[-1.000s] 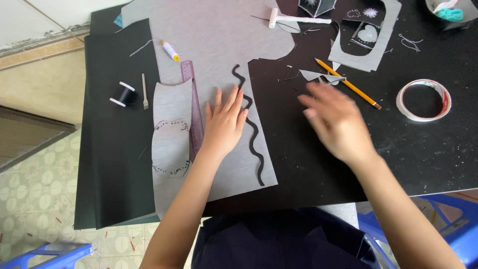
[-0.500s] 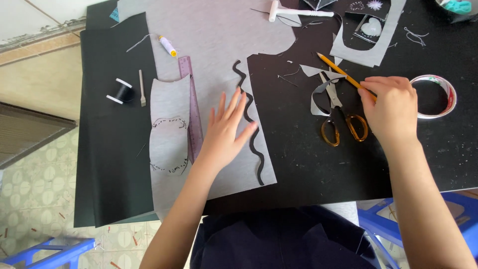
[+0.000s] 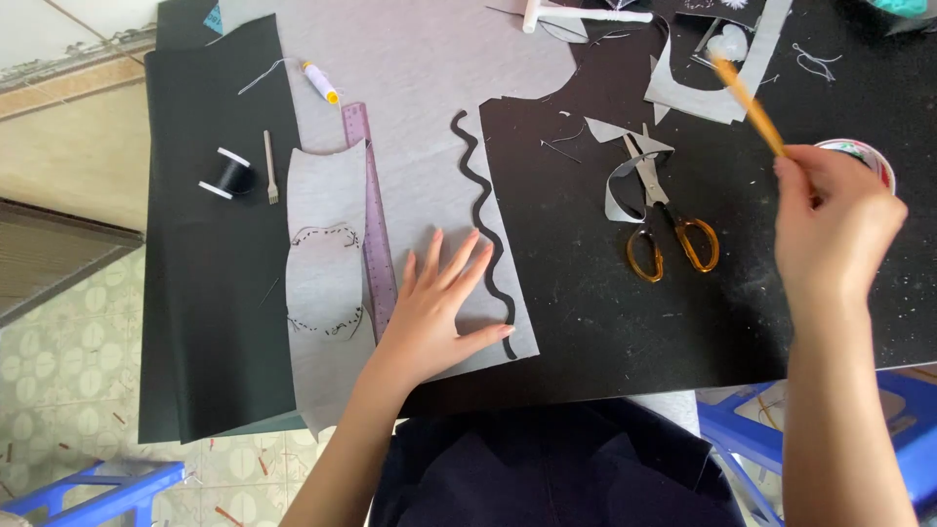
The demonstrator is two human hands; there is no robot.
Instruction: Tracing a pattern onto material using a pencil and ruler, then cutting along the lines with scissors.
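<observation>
My left hand [image 3: 437,307] lies flat with fingers spread on a large grey sheet [image 3: 429,117], just right of a purple ruler [image 3: 371,215] and left of a wavy black strip [image 3: 485,224]. My right hand [image 3: 832,224] is raised over the black table at the right, shut on an orange pencil [image 3: 750,102] that points up and away. Scissors with amber handles [image 3: 664,220] lie on the black surface between my hands, on a grey paper scrap. A smaller grey piece with dotted outlines [image 3: 324,263] lies left of the ruler.
A black thread spool [image 3: 230,176] and a small tool [image 3: 270,166] rest on black fabric [image 3: 215,322] at the left. A tape roll [image 3: 869,156] sits behind my right hand. Grey offcuts [image 3: 712,88] and a white tool [image 3: 576,15] lie at the back. Blue stools stand below.
My right hand picked up the pencil from the table near the scissors and lifted it up to the right. My left hand stayed pressed on the grey sheet.
</observation>
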